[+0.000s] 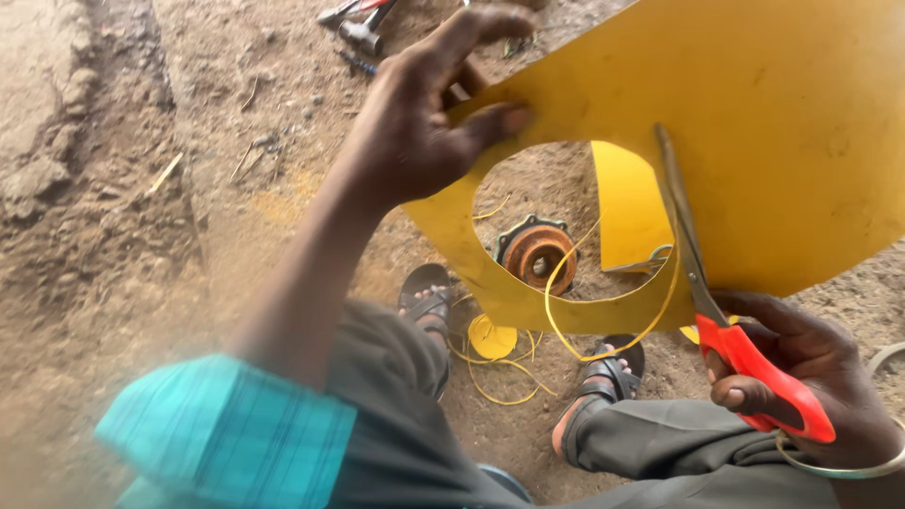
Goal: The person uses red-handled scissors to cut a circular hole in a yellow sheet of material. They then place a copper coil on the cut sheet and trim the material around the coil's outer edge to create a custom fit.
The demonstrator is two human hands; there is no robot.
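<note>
Two hands: both on one yellow sheet (754,123), held above the ground.
Left hand (424,123): pinching the sheet's edge beside its round cutout.
Right hand (801,368): closed through red-handled scissors (716,311), blades on the sheet.
Ground (113,188): bare packed dirt, outdoors.
Underfoot: rusty hub (537,253), yellow trimmings (500,363), sandals (426,303).
Far edge: hammer (363,33).

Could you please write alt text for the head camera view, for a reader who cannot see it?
A seated person's left hand grips a yellow sheet with a round hole, while the right hand cuts it with red-handled scissors. Below on the dirt ground lie a rusty round metal part, thin yellow trimmings and the person's sandalled feet.
</note>
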